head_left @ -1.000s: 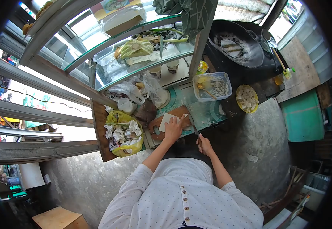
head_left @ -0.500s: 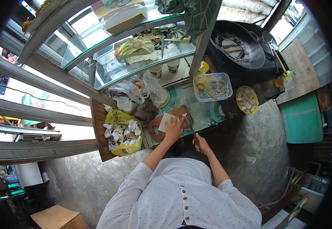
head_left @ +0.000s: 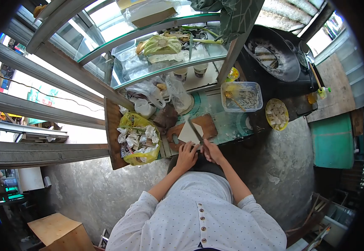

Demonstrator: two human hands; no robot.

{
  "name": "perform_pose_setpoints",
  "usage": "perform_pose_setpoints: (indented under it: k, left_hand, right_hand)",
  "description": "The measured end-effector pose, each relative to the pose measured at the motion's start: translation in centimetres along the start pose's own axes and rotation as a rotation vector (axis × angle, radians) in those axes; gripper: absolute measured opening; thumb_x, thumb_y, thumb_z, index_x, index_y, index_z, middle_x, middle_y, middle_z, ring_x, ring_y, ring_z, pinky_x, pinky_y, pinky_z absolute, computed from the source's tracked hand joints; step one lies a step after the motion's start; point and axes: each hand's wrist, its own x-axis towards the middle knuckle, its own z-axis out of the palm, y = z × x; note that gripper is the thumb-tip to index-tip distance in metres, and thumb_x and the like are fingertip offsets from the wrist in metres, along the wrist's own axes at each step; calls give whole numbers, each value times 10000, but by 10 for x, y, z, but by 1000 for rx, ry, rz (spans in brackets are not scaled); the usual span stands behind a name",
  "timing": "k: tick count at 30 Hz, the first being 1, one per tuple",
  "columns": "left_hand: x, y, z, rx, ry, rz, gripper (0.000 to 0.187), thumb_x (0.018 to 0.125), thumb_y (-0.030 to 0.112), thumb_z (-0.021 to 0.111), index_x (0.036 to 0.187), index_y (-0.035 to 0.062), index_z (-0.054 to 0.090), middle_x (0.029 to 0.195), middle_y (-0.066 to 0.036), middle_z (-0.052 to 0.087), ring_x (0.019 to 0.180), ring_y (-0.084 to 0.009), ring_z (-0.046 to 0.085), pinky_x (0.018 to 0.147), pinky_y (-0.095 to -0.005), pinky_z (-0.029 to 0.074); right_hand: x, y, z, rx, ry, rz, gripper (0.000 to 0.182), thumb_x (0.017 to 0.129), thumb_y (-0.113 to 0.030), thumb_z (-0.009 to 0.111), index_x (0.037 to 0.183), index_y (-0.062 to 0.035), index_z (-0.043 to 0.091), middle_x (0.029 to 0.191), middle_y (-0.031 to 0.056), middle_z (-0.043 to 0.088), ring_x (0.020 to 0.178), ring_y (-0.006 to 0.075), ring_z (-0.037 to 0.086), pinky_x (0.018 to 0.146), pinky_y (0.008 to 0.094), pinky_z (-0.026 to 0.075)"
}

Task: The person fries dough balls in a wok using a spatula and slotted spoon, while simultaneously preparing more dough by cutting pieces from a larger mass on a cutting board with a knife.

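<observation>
My right hand [head_left: 211, 151] is closed round the handle of a knife [head_left: 195, 129]. Its blade slants away to the upper left across a flat white slab [head_left: 186, 134]. Under the slab is a brown wooden cutting board [head_left: 209, 125] with a handle hole at its left end. My left hand [head_left: 187, 156] is open, palm down, its fingertips at the near edge of the board, just below the slab and close to my right hand.
Left of the board sits a yellow bag [head_left: 141, 157] of scraps. A clear plastic tub [head_left: 255, 97] with a spoon, a yellow bowl [head_left: 287, 117] of pale chunks and a black wok [head_left: 291, 69] are to the right. A glass cabinet [head_left: 169, 68] stands behind, holding cabbage.
My left hand has drawn back from the top of the slab to the board's near edge. The knife has come from the board's right side to lie over the slab.
</observation>
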Motion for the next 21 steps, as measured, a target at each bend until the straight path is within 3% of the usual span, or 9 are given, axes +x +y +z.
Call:
perform_pose_setpoints:
  k: [3, 5, 6, 7, 8, 10, 11, 13, 21]
  left_hand:
    - [-17, -1, 2, -30, -33, 38, 484, 765, 195, 578, 1206, 38, 456, 1164, -174, 467, 1158, -323, 392, 941, -488, 278]
    - [-18, -5, 4, -33, -44, 64, 463, 766, 219, 583, 1167, 17, 471, 1149, -188, 468, 1140, -342, 398, 949, -491, 266]
    - [-13, 0, 1, -253, -30, -42, 445, 764, 215, 584, 1148, 14, 481, 1140, -187, 470, 1135, -345, 400, 945, -488, 269]
    - [-9, 3, -2, -473, -14, -148, 427, 763, 211, 585, 1128, 10, 492, 1132, -186, 473, 1131, -348, 403, 940, -485, 272]
    - [-6, 3, -7, -470, -8, -153, 427, 763, 211, 585, 1128, 10, 492, 1132, -186, 473, 1131, -348, 403, 940, -485, 272]
    - [-3, 2, -13, -17, 0, -172, 374, 762, 164, 582, 1104, 32, 509, 1131, -166, 472, 1142, -324, 406, 923, -471, 292]
    - [-3, -1, -13, -19, 3, -177, 374, 762, 164, 582, 1104, 32, 509, 1131, -166, 472, 1142, -324, 406, 923, -471, 292]
    - [-3, -11, -15, -17, 119, -177, 362, 755, 129, 581, 1105, 62, 514, 1132, -141, 469, 1151, -298, 408, 905, -464, 310]
    - [7, -19, -7, 55, 107, -172, 406, 755, 151, 599, 1149, 109, 510, 1238, -131, 430, 1217, -291, 373, 942, -518, 285]
  right_hand:
    - [16, -14, 50, -112, -105, 1, 520, 909, -489, 388, 709, -28, 520, 446, 33, 432, 339, 131, 414, 339, 264, 336]
    - [23, -17, 82, -729, 6, -556, 452, 904, -436, 396, 798, -25, 548, 593, 187, 562, 476, 342, 521, 455, 392, 428]
    - [19, -23, 93, -729, -1, -558, 452, 904, -436, 396, 798, -25, 548, 593, 187, 562, 476, 342, 521, 455, 392, 428]
    - [10, -34, 103, -910, 105, -463, 477, 908, -441, 377, 859, -9, 573, 708, 191, 590, 609, 358, 553, 567, 427, 443]
    - [5, -40, 108, -1087, 212, -363, 513, 911, -446, 359, 921, 7, 597, 822, 195, 618, 742, 374, 585, 678, 462, 457]
    - [13, -21, 84, -1028, 250, -431, 437, 904, -419, 386, 892, -26, 577, 779, 211, 603, 702, 402, 563, 625, 463, 446]
    - [14, -14, 67, -963, 297, -492, 363, 896, -391, 412, 863, -60, 556, 736, 227, 588, 662, 430, 542, 571, 464, 436]
    - [1, -17, 43, -953, 360, -446, 334, 900, -387, 412, 849, -86, 548, 745, 192, 601, 694, 402, 566, 569, 470, 432]
    - [-11, -1, -37, -1209, 425, -491, 318, 898, -377, 443, 827, -82, 541, 697, 146, 591, 669, 346, 579, 558, 436, 435]
